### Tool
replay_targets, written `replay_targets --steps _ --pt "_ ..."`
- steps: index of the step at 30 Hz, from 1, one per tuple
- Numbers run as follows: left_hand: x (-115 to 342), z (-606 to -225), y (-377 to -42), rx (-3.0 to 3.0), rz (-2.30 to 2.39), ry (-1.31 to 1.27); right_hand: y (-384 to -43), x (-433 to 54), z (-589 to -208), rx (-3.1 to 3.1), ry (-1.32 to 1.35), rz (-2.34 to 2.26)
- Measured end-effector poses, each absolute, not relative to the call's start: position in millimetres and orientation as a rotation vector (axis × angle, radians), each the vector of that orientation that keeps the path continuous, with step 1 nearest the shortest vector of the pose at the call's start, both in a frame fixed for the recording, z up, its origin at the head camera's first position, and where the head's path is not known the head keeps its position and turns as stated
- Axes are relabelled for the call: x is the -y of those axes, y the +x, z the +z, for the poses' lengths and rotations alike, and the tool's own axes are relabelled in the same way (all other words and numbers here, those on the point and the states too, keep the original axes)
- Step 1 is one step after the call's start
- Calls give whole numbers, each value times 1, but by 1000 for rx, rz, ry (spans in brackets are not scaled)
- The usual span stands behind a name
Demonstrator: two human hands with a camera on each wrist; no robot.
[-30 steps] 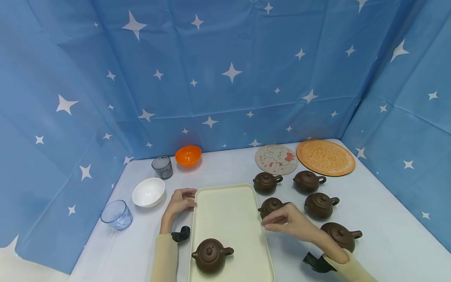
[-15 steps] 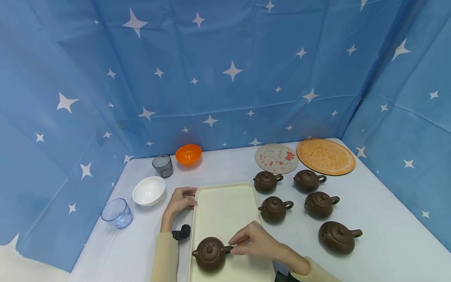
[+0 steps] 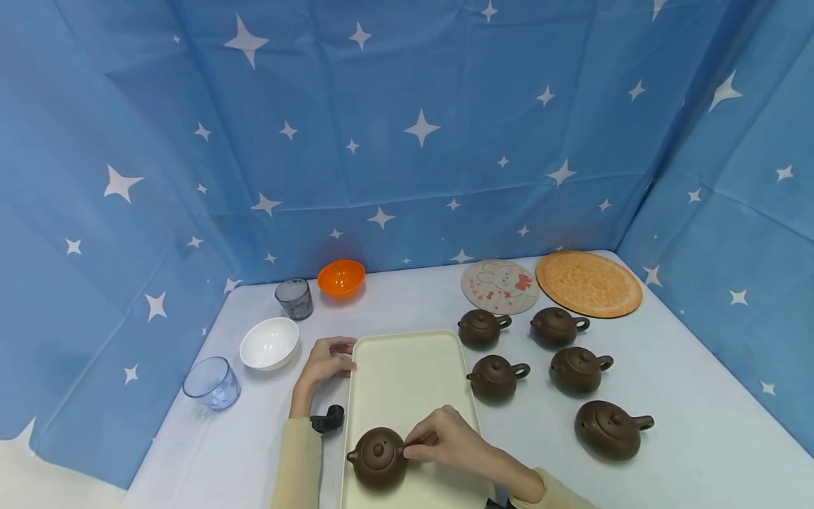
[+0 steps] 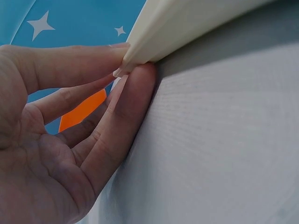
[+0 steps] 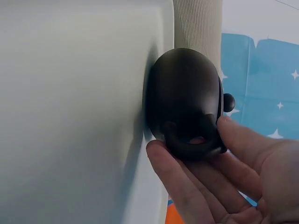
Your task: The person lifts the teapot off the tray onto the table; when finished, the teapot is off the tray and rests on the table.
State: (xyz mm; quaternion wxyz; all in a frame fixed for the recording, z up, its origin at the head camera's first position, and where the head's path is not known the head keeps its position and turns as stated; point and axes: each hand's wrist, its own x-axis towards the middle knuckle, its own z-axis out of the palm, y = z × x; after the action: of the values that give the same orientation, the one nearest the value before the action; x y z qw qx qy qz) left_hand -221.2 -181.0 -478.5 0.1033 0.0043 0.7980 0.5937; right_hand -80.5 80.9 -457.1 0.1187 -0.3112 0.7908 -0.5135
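A dark brown teapot (image 3: 378, 458) stands on the near left part of a cream tray (image 3: 407, 375), its spout pointing left. My right hand (image 3: 448, 442) grips its handle. In the right wrist view the fingers and thumb close about the loop handle (image 5: 191, 147), and the teapot's base lies against the tray or very near it. My left hand (image 3: 327, 364) holds the tray's far left edge. The left wrist view has thumb and fingers pinching the tray's rim (image 4: 154, 39).
Several more brown teapots (image 3: 496, 377) stand right of the tray. Behind them lie a rabbit-print mat (image 3: 500, 286) and an orange round mat (image 3: 588, 284). On the left are a blue glass (image 3: 213, 384), a white bowl (image 3: 270, 344), a grey glass (image 3: 295, 299) and an orange bowl (image 3: 341, 280).
My right hand has moved left and toward me, from beside the right-hand teapots to the tray, and has taken hold of the teapot's handle. The left hand stays on the tray's edge.
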Motion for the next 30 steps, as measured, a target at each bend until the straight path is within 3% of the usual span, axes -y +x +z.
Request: replay_targets --steps 19,30 --pt "184 -480 -220 -2346 1759 -7 -89 -91 -454 -2303 -942 -1566" --pt "182 -477 -219 -2333 1759 3 -93 -141 -431 -2227 -781 -1616"
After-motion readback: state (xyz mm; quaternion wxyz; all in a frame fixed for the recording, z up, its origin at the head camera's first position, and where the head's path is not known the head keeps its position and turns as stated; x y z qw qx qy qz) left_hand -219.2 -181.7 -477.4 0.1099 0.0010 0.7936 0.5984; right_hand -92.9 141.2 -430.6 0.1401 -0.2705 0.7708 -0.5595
